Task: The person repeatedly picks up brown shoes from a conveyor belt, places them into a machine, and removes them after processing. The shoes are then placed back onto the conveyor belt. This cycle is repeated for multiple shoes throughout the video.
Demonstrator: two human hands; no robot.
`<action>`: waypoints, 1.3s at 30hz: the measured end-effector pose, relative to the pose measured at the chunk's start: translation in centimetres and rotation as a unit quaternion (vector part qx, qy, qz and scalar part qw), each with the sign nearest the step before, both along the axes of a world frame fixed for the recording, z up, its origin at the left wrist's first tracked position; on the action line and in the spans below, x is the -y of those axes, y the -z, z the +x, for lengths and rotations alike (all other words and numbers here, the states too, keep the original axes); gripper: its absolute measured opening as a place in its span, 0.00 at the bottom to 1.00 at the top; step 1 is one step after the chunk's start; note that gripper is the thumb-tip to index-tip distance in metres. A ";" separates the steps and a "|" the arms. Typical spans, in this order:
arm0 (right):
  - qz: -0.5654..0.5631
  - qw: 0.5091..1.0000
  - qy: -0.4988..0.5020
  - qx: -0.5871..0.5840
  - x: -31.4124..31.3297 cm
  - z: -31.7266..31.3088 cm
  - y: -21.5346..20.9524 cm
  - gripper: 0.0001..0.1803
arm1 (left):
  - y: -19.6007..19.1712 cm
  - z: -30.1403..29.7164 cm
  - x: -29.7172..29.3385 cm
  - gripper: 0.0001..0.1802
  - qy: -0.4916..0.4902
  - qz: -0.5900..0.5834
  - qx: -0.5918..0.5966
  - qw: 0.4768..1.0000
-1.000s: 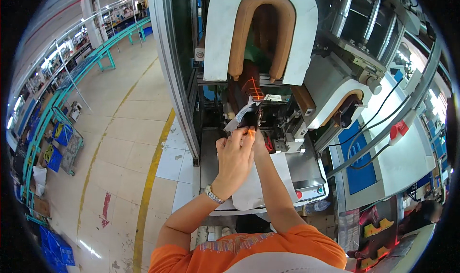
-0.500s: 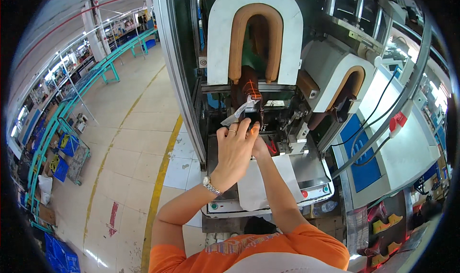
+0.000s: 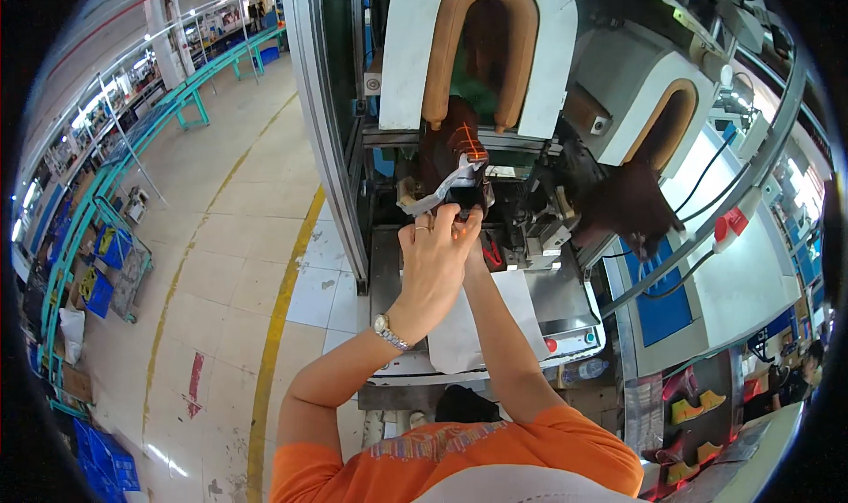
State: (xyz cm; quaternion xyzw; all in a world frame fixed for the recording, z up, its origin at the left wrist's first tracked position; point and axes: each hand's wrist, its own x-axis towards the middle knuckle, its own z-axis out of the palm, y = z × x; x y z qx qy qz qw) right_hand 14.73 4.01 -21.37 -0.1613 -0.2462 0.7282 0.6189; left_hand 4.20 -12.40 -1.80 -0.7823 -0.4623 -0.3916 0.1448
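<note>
A dark shoe upper with a pale grey lining flap (image 3: pixel 446 185) is held at the front of a grey shoe-forming machine (image 3: pixel 495 238), just below a white housing with a tan padded arch-shaped opening (image 3: pixel 481 26). The left hand (image 3: pixel 433 260), with a ring and a metal wristwatch (image 3: pixel 390 332), is raised to the upper, its fingers closed around the lower edge of the flap. The right hand is mostly hidden behind the left one; only its forearm (image 3: pixel 495 326) is seen reaching to the same spot, so whether its grip is closed cannot be told.

A second white housing with a tan arch (image 3: pixel 658 105) is set to the right, with a dark brown piece (image 3: pixel 632 207) hanging below it. A white sheet (image 3: pixel 477 322) is laid on the metal bench (image 3: pixel 565 295) under the forearms, and red and green round buttons (image 3: pixel 570 340) are mounted on its front edge. A blue rectangular panel (image 3: pixel 662 313) is fixed at the right, and a red plug on black cables (image 3: pixel 729 225) hangs beside it. Yellow and orange shoe pieces (image 3: pixel 693 406) are kept on a low shelf at the lower right.

The floor (image 3: pixel 221 238) is of pale tiles crossed by a yellow painted line (image 3: pixel 283 309), with a red arrow mark (image 3: pixel 194 384) at the left. Teal metal railings (image 3: pixel 115 167) and blue crates (image 3: pixel 97 282) are lined along the far left of the factory hall.
</note>
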 end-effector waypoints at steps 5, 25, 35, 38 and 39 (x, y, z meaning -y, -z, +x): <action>0.025 0.999 0.014 0.039 -0.3 -0.4 0.3 0.07 | 0.4 -0.4 -0.1 0.25 0.001 -0.005 0.000 1.000; -0.006 0.994 -0.089 0.067 0.0 1.0 -1.1 0.07 | 0.3 -0.4 0.4 0.25 0.042 -0.023 0.025 0.999; -0.129 0.960 0.024 0.246 3.5 2.7 -3.2 0.09 | 3.3 -4.3 2.6 0.16 0.076 0.039 0.218 0.972; 0.036 0.911 0.092 0.400 11.4 5.5 -7.9 0.13 | 11.6 -7.9 3.1 0.22 -0.005 -0.044 0.267 0.963; 0.102 0.907 0.085 0.399 14.1 7.1 -9.4 0.13 | 16.5 -9.7 3.2 0.25 -0.041 -0.079 0.266 0.960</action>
